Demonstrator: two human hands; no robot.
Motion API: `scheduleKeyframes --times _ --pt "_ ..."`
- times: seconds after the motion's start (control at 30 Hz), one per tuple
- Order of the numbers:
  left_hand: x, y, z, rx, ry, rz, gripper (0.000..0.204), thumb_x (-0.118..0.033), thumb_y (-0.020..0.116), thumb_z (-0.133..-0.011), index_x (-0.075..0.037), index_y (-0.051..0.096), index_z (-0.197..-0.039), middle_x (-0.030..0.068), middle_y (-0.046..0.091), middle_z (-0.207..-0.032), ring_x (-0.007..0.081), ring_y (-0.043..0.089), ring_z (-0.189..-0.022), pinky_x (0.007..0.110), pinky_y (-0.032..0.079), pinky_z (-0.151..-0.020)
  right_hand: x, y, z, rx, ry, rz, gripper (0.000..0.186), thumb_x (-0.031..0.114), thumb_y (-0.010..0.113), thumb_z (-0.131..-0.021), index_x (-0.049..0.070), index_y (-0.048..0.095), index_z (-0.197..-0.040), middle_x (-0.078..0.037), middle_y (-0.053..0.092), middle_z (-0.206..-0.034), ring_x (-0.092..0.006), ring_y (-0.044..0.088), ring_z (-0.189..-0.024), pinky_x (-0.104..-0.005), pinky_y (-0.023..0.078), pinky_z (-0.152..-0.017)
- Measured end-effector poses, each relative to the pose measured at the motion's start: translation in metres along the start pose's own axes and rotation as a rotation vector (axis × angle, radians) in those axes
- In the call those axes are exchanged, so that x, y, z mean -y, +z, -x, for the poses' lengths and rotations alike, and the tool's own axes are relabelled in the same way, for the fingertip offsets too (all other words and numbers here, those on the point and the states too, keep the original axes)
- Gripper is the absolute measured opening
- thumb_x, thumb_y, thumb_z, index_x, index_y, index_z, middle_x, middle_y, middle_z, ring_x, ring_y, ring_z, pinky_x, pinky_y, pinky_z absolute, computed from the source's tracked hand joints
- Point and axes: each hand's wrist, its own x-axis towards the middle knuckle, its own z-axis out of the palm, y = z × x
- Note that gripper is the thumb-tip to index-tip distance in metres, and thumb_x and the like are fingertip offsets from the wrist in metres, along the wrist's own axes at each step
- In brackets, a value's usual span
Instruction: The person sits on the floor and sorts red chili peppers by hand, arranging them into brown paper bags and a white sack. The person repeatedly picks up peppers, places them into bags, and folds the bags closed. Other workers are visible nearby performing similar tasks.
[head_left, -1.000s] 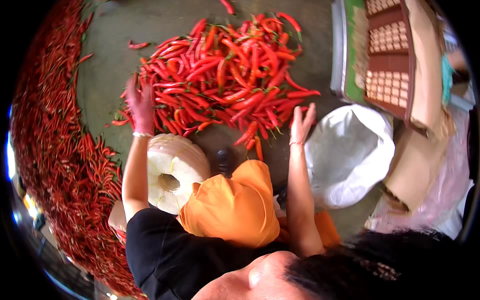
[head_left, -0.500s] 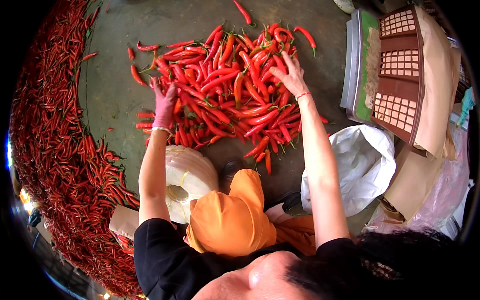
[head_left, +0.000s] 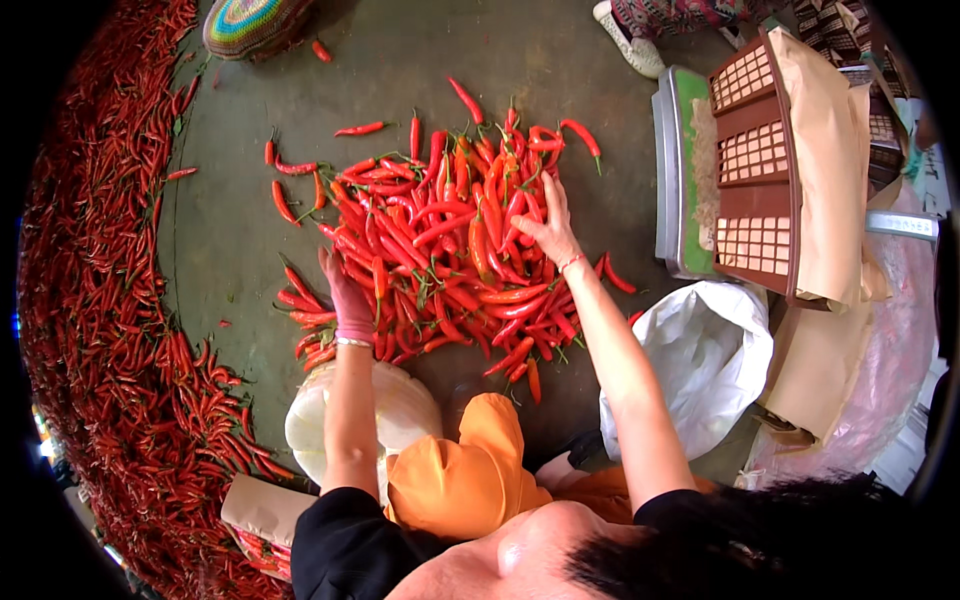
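A heap of red chili peppers lies on the floor in front of me, some of them orange, many with green stems. My left hand, in a pink glove, rests against the heap's left edge, its fingers stretched out and partly hidden by peppers. At the right edge, my bare right hand touches the peppers with thumb and fingers spread. Neither hand grips a pepper that I can see. Several loose chilies, such as a chili at the upper right, lie around the heap.
A much larger mass of chilies runs along the left. On the right stand an open white sack, a scale and a brown plastic crate with paper. A person's shoe and a crocheted round cushion are at the far side.
My view has shifted, so the heap sits lower in it, and the cushion and shoe now show more. Both hands stay at the heap's sides; the peppers look pushed closer together.
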Motion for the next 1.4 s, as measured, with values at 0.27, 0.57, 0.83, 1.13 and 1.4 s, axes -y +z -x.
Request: scheduleKeyframes --times 0.27,0.57,0.83,1.13,1.4 --pt "0.012 0.013 -0.005 0.054 -0.201 -0.483 0.047 -0.033 0.046 -0.102 -0.006 0.044 -0.141 0.0074 0.049 -0.139 0.0197 0.053 -0.121 0.034 0.045 -0.1 0.006 -0.036 -0.017 0.361 0.303 -0.602 0.089 0.034 0.076 -0.082 0.01 0.027 -0.152 -0.013 0.029 -0.155 -0.024 0.026 -0.144 -0.0352 0.023 -0.116" --pt "0.035 0.042 -0.033 0.079 -0.406 -0.252 0.055 -0.04 0.058 -0.096 -0.011 0.041 -0.141 0.0098 0.056 -0.132 0.0268 0.063 -0.11 0.041 0.057 -0.087 0.047 -0.023 0.009 0.426 0.198 -0.728 0.104 0.023 0.08 -0.074 0.011 0.017 -0.155 -0.008 0.035 -0.151 -0.0199 0.034 -0.138 -0.035 0.028 -0.114" --pt "0.034 0.04 -0.032 0.165 -0.685 -0.117 0.071 -0.051 0.061 -0.092 -0.014 0.036 -0.146 0.0091 0.049 -0.142 0.0267 0.055 -0.122 0.043 0.051 -0.098 0.043 -0.02 0.011 0.482 0.192 -0.726 0.105 0.017 0.084 -0.073 0.017 0.019 -0.156 -0.003 0.036 -0.15 -0.0174 0.033 -0.138 -0.0351 0.03 -0.114" --pt "0.007 0.081 0.016 0.351 -0.587 -0.236 0.078 -0.043 0.065 -0.09 -0.015 0.025 -0.151 0.0089 0.039 -0.15 0.0295 0.046 -0.132 0.045 0.043 -0.108 0.053 -0.033 0.087 0.377 0.302 -0.905 0.108 0.006 0.083 -0.071 0.013 0.017 -0.156 -0.005 0.041 -0.148 -0.0164 0.038 -0.134 -0.033 0.033 -0.112" --pt "-0.029 0.194 0.077 0.484 -0.836 -0.372 0.07 -0.038 0.064 -0.092 -0.013 0.031 -0.149 0.011 0.048 -0.143 0.0299 0.053 -0.125 0.047 0.049 -0.101 0.093 -0.075 0.187 0.061 0.238 -0.847 0.108 0.013 0.087 -0.069 0.005 0.018 -0.153 -0.008 0.046 -0.142 -0.0173 0.042 -0.13 -0.0315 0.035 -0.109"
